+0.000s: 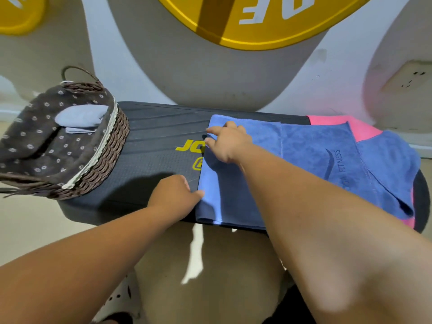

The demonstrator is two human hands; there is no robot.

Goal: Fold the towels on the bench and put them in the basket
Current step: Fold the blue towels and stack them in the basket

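A blue towel (pixel 304 157) with a FITNESS print lies spread over the right half of the dark bench (pixel 154 132). My right hand (pixel 228 142) pinches its far left edge between thumb and fingers. My left hand (pixel 174 195) holds the near left corner of the same towel, thumb on the cloth. Under the blue towel a pink towel (pixel 357 129) pokes out at the far right. The wicker basket (pixel 102 157) stands on the bench's left end, with a folded pale blue towel (pixel 79 118) inside its brown flowered lining.
A grey and white wall with a large yellow round sign (pixel 252 22) rises right behind the bench. A wall socket (pixel 409 78) sits at the far right. Beige floor lies below and to the left of the bench.
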